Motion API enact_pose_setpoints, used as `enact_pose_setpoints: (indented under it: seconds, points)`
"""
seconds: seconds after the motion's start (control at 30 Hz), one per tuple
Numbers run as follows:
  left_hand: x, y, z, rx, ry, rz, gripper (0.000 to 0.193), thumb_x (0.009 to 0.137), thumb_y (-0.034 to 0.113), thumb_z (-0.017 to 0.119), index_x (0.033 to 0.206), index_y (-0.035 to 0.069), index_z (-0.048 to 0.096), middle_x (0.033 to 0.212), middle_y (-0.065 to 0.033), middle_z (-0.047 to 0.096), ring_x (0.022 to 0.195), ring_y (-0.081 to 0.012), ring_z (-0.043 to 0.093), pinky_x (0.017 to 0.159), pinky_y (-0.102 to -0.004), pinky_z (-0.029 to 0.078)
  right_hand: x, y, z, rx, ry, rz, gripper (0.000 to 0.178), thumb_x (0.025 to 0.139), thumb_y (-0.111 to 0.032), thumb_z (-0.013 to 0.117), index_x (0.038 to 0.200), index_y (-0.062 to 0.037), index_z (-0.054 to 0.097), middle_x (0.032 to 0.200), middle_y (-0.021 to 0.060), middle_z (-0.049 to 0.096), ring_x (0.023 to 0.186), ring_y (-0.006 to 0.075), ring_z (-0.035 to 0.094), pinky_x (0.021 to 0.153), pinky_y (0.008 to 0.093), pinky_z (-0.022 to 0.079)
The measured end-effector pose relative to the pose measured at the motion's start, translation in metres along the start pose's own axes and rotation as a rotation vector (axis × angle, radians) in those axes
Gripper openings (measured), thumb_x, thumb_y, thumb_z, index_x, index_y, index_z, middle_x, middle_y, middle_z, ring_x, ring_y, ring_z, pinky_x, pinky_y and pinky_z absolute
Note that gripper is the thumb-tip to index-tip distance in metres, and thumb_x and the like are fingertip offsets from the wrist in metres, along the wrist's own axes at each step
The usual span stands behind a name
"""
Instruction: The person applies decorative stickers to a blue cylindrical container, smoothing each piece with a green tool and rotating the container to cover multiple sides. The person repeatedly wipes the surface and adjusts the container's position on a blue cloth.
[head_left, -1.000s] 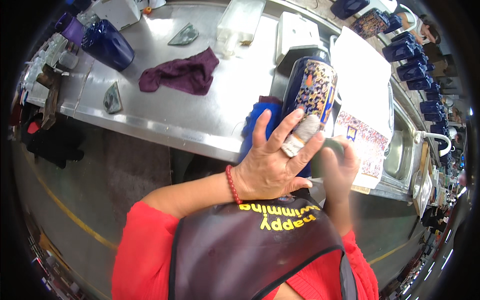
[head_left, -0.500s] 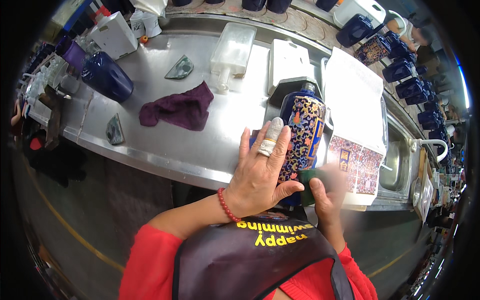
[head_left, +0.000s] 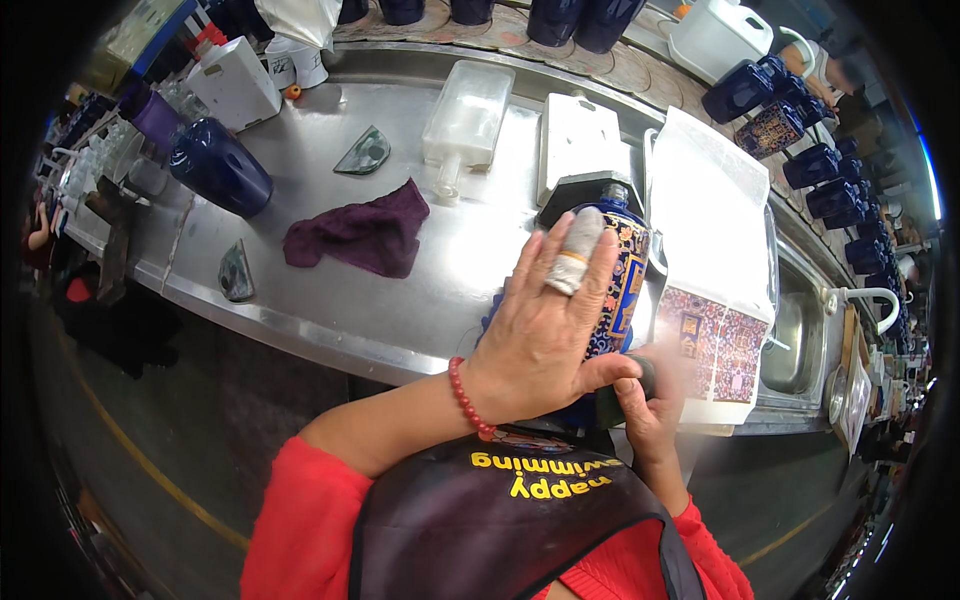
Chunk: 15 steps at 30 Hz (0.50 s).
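Left hand [head_left: 545, 325] is pretty flat, fingers stretched past the counter [head_left: 320, 312]'s near edge; right hand [head_left: 652, 400]'s kinda curled, blurry, thumbs close together.

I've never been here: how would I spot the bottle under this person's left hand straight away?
On the long metal bench, go to the right-hand part, just left of the printed sheet. There, under the left hand, is a dark blue bottle, its neck pointing away from the person. Colourful patterning sets it apart from the plain blue vessel at the bench's left.
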<state>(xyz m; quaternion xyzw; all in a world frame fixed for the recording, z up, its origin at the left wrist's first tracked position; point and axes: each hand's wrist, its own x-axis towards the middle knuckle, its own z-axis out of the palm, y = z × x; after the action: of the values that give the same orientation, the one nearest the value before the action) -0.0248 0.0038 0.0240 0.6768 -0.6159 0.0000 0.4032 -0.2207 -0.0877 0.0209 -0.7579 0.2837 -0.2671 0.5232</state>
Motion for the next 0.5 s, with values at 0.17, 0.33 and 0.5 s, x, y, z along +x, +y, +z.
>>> enact_pose_setpoints:
  seconds: [0.17, 0.33, 0.5]
  points:
    - [0.01, -0.001, 0.005, -0.095, 0.047, -0.078, 0.103, 0.095, 0.069, 0.052, 0.158, -0.008, 0.024, 0.151, -0.0358, 0.04, 0.138, -0.0525, 0.04, 0.119, -0.059, 0.024, -0.001, 0.003, -0.001, 0.015, 0.001, 0.047, 0.023, 0.094, -0.019, 0.073, 0.101, -0.0002, 0.062, 0.086, 0.0056, 0.063, 0.077, 0.0144, 0.058, 0.071, 0.0287, 0.046]
    - [0.019, -0.022, -0.002, -0.075, 0.122, -0.093, 0.09, 0.099, 0.062, 0.052, 0.151, -0.009, 0.037, 0.139, -0.0305, 0.052, 0.128, -0.0462, 0.05, 0.113, -0.0518, 0.034, 0.0, 0.003, -0.002, 0.028, -0.011, 0.084, 0.023, 0.093, -0.019, 0.073, 0.102, 0.0, 0.062, 0.087, 0.0067, 0.064, 0.078, 0.0151, 0.059, 0.072, 0.0282, 0.047]
    - [0.023, -0.028, -0.002, -0.119, 0.111, -0.112, 0.081, 0.1, 0.058, 0.054, 0.145, -0.008, 0.045, 0.136, -0.0294, 0.054, 0.124, -0.0457, 0.052, 0.108, -0.0497, 0.039, -0.001, 0.004, -0.003, 0.032, -0.025, 0.1, 0.023, 0.093, -0.018, 0.073, 0.102, 0.0, 0.062, 0.088, 0.0075, 0.064, 0.079, 0.0161, 0.06, 0.073, 0.0287, 0.047]
